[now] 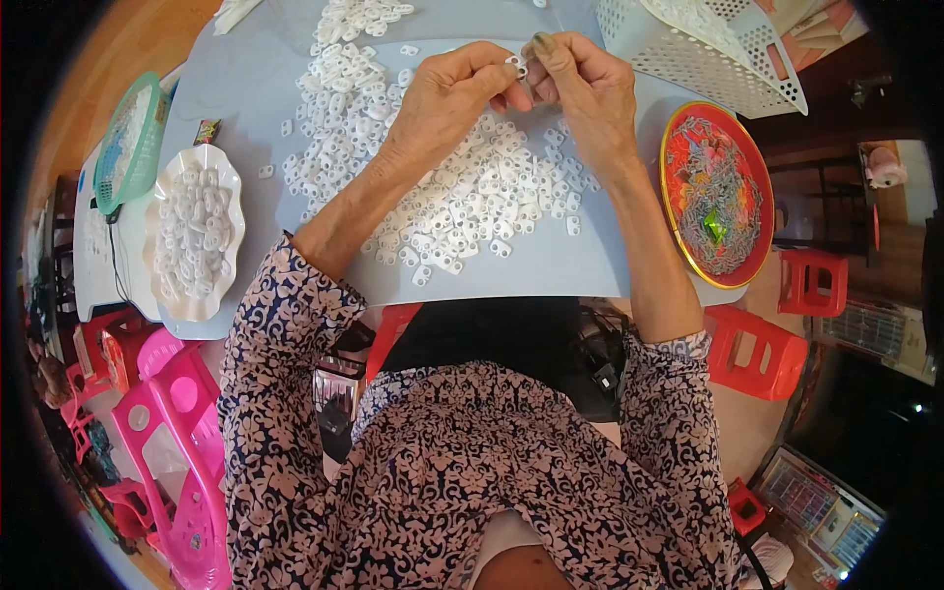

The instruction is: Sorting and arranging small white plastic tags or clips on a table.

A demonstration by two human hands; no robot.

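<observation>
Above the far part of the table, my left hand pinches a small white plastic piece with two round holes between thumb and fingertips. My right hand is close beside it, thumb pressed to the fingers. Whatever those fingers hold is too small to make out. Below and around my hands spreads a loose pile of the same white pieces. To the right, a red round tray with a gold rim contains many small grey metal parts and a green wrapper.
A white scalloped dish full of white pieces stands at the left, near a small wrapped packet. Behind it is a green basket. A white perforated basket stands far right. Pink chairs and red stools flank the table.
</observation>
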